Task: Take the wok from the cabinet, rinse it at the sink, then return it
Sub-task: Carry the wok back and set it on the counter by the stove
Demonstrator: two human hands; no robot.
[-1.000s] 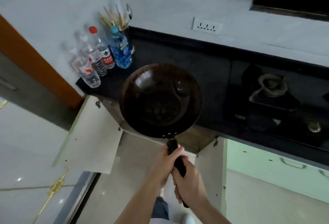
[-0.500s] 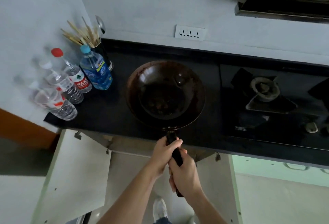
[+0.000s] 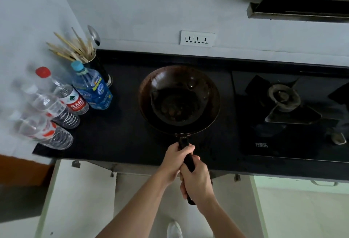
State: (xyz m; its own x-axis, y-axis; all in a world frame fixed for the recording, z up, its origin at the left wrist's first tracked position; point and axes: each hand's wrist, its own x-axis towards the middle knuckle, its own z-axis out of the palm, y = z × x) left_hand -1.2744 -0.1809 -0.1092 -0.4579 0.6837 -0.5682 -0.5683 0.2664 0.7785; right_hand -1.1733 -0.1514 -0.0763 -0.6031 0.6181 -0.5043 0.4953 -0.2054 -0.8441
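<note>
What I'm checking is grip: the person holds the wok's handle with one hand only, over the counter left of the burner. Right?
No: the head view shows both hands gripping the handle of the wok, the left hand ahead of the right hand. It is over the counter, left of the burner.

Around dark round metal wok (image 3: 179, 97): bare black countertop (image 3: 122, 133) strip at 9 is passable. Clear plastic water bottles (image 3: 62, 105) beyond it, steel chopstick cup (image 3: 99, 68) at 10. Black gas hob (image 3: 283, 139) blocks 3. Open white cabinet door (image 3: 79, 196) at 7.
</note>
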